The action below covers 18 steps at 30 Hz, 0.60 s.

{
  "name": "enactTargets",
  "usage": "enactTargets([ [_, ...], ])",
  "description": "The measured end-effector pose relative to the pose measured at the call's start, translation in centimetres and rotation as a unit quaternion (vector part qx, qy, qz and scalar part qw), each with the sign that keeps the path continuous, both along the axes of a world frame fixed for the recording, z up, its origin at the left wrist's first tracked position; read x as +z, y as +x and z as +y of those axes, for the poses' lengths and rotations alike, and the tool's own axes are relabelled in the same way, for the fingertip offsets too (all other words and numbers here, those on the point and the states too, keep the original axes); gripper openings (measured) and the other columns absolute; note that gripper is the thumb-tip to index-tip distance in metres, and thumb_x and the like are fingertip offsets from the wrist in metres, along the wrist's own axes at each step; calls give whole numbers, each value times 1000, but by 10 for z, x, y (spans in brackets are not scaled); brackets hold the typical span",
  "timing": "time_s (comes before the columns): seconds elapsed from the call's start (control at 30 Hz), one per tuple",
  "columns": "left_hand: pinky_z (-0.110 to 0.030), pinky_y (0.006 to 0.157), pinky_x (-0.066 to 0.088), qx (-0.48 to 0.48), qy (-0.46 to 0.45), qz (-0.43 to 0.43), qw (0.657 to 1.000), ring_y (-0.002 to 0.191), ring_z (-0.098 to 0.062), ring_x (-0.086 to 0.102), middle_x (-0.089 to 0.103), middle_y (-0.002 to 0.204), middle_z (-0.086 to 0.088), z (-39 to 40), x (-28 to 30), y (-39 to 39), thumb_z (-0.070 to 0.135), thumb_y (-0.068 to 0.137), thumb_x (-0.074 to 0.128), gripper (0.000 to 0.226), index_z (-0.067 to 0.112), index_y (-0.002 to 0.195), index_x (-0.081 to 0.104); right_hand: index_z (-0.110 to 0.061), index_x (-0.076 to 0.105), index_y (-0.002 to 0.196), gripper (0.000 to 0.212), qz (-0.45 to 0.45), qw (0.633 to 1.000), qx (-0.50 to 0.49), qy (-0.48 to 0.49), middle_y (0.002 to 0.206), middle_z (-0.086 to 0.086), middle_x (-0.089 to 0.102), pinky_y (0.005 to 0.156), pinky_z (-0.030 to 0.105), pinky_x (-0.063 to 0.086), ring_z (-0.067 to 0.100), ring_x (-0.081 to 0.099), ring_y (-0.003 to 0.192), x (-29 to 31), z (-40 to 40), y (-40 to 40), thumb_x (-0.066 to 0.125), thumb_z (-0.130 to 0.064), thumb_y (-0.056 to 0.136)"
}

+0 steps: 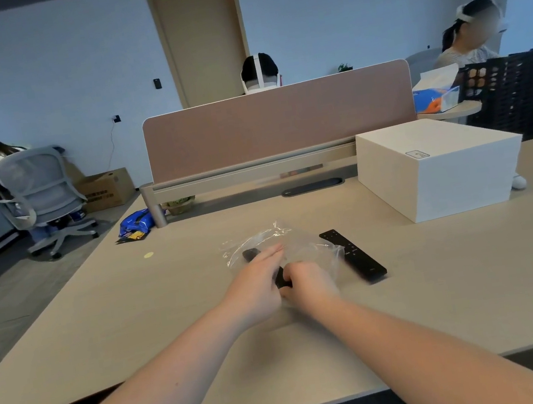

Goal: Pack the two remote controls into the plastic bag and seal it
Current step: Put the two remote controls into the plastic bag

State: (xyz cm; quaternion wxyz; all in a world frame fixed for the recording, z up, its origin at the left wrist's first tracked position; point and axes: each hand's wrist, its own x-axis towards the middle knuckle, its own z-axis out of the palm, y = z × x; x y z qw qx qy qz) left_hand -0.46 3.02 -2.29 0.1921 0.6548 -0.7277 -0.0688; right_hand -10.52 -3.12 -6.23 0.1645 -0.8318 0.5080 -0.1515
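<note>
Clear bag (285, 247) lying crumpled on the desk (442, 279), well in front of the white box (439, 165) and to its left. First remote (264, 267) partly in the bag: far end showing dark through the plastic, near end poking out between the two hands. Left hand (256, 283) laid flat across that remote, fingers stretched toward the bag, not curled round anything. Right hand (308, 282) closed at the remote's near end, touching the bag's mouth; whether pinching plastic or remote, cannot tell. Second remote (352, 254) flat on the desk just right of the bag, outside it, closer to the box, one end against the plastic. Bag unsealed. Blue snack packet (135, 223) far left of the box, by the divider (277, 120) post.
</note>
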Motion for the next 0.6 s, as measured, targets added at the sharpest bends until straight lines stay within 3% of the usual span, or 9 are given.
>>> enactTargets([
  [0.07,-12,108,18,-2,-1,9,1000,143,-10,24,24,156,6,2,1,0,-6,84,35,62,14,143,33,-18,31,50,38,10,1000,20,-7,55,-1,34,42,27,20,26,43,69,-4,-5,4,52,-12,81],
  [0.13,-13,107,20,1,-1,13,1000,143,-10,24,24,156,6,3,2,1,-5,85,36,61,14,143,34,-20,30,48,40,21,999,39,-18,55,-3,33,41,25,17,28,44,68,-7,-9,6,49,-10,82],
  [0.4,-20,106,30,9,15,-5,1000,140,-11,31,23,156,10,6,4,6,-5,85,35,57,13,140,39,-21,35,52,38,-16,995,97,-1,71,10,51,54,30,27,27,43,70,-18,-10,1,47,-4,83],
  [0.43,-19,106,29,11,17,-4,1000,139,-11,32,23,156,11,7,4,7,-5,86,35,58,13,141,37,-19,46,57,31,-20,995,99,4,75,15,57,57,29,29,28,46,72,-17,-8,-1,47,-4,84],
  [0.5,-20,108,28,13,20,-10,1000,140,-11,32,22,157,10,6,3,9,-5,86,36,60,14,143,34,-10,67,88,23,-44,994,102,-3,97,17,69,67,31,40,33,58,86,-14,-5,-7,45,-4,87],
  [0.53,-21,109,28,13,20,-16,1000,140,-11,30,21,157,10,6,4,10,-4,87,36,60,14,143,33,-9,68,103,28,-60,993,99,-18,108,15,70,77,32,45,33,61,98,-12,-3,-12,44,-5,89],
  [0.6,-21,111,26,15,17,-27,999,142,-12,27,20,158,9,5,5,12,-4,87,37,60,14,144,33,-10,66,115,31,-85,992,77,-56,118,10,69,91,33,49,29,61,109,-3,0,-26,44,-9,93],
])
